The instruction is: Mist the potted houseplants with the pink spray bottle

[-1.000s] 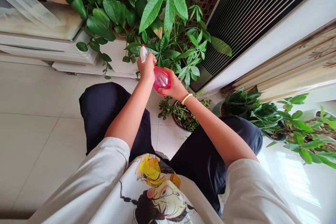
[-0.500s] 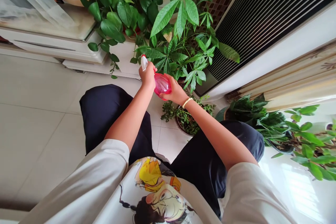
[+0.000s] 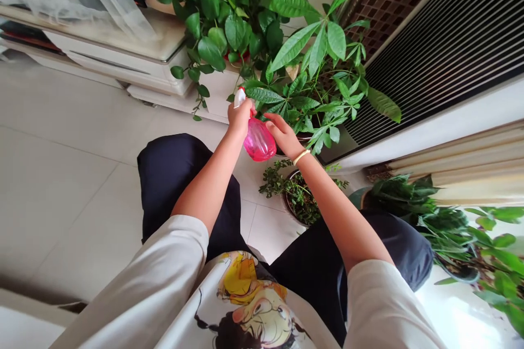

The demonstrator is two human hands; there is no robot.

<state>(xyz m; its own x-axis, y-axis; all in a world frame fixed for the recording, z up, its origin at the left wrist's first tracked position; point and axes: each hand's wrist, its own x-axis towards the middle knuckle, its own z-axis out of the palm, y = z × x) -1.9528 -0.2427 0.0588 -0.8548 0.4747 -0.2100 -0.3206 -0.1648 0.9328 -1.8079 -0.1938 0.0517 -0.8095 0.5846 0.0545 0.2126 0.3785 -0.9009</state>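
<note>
My left hand (image 3: 239,118) is closed around the white trigger head of a pink spray bottle (image 3: 258,140), which hangs below it. My right hand (image 3: 285,133) sits just right of the bottle with its fingers stretched out, off the bottle's body and close to the leaves. A thin gold bangle (image 3: 302,156) circles that wrist. Right behind both hands stands a tall plant with large fingered leaves (image 3: 311,76), beside a trailing plant with heart-shaped leaves (image 3: 221,16).
A small bushy pot plant (image 3: 297,193) stands on the white tiled floor (image 3: 61,185) between my knees. More potted plants (image 3: 426,218) line the right side. A white cabinet (image 3: 123,60) is at the left, a slatted dark panel (image 3: 442,38) at the right.
My right hand has let go of the bottle's body and opened beside it. The left hand keeps the trigger head. The view has shifted so the plants sit further right.
</note>
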